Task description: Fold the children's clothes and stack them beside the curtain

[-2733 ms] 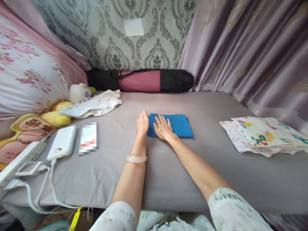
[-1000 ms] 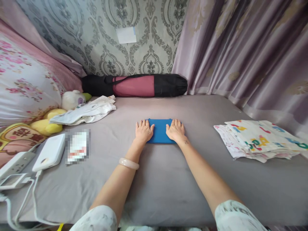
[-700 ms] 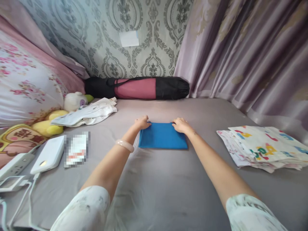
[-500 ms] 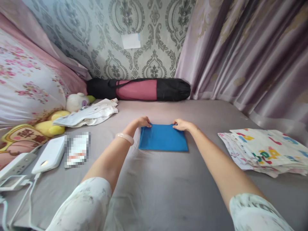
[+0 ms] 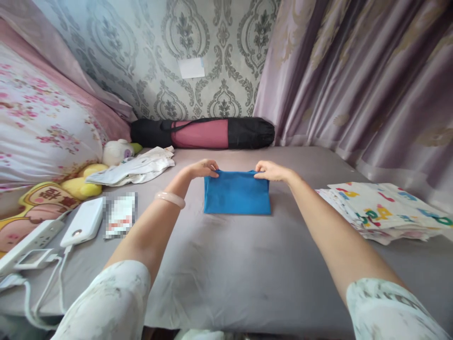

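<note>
A folded blue cloth (image 5: pixel 236 194) lies in the middle of the grey bed sheet (image 5: pixel 240 264). My left hand (image 5: pixel 202 168) pinches the cloth's far left corner. At the far right corner my right hand (image 5: pixel 269 171) pinches it the same way. The far edge is raised a little off the sheet, while the near edge rests flat. A pale bangle (image 5: pixel 170 199) sits on my left wrist.
A stack of folded white cloths with coloured letters (image 5: pixel 385 208) lies at the right. A crumpled white garment (image 5: pixel 136 165), soft toys (image 5: pixel 85 184), a white power bank (image 5: pixel 82 227) and a power strip with cables (image 5: pixel 26 243) are at the left. A black and pink roll bag (image 5: pixel 203 132) lies against the wall.
My hands went from lying flat on the blue cloth to gripping its far corners. The far edge has since lifted slightly toward me.
</note>
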The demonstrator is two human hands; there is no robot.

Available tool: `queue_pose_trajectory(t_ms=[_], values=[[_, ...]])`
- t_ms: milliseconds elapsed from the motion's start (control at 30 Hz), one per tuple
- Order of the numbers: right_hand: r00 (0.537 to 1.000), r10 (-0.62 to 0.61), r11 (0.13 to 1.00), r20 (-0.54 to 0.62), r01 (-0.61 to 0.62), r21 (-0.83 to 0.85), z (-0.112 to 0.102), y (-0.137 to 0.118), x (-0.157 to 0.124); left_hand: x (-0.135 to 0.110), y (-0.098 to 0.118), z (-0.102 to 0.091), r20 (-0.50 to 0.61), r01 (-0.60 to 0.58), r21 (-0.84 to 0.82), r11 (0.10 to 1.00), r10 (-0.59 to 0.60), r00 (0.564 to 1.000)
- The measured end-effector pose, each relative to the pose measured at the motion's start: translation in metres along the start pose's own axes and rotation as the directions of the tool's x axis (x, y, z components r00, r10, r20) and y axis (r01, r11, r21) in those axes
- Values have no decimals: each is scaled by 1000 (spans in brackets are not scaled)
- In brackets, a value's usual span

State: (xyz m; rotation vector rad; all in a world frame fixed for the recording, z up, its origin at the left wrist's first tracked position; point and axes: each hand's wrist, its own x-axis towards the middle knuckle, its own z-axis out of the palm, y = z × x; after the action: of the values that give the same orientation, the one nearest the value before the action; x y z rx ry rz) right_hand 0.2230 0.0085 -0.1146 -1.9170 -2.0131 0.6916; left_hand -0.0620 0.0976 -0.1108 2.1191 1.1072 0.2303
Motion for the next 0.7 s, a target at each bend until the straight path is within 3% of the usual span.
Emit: queue_pose_trajectory(t_ms=[133,267,333,467,600,700], values=[[972,-135,986,-194,151,70,-31,-16,-11,-13,26,-27,-187,-204,182,962,237,953],[877,-273,962,-395,248,-114,-28,-19,-22,-27,32,-28,-341,-240,331,913,353,871],[852,-324,941,-411,245,-236,-12,-14,-32,-36,24,-15,-323,-268,439,858,429,844],[863,-399,884,-309,273,-380,34,-1,-63,-62,-2,30,-139,-362,570,738,521,842],[863,-452,848,-224,338,-408,72,8,-92,-87,-21,71,-70,-356,618,701,501,863],[866,-460,843,-197,357,-403,86,11,-103,-99,-29,88,-49,-336,629,701,467,883]])
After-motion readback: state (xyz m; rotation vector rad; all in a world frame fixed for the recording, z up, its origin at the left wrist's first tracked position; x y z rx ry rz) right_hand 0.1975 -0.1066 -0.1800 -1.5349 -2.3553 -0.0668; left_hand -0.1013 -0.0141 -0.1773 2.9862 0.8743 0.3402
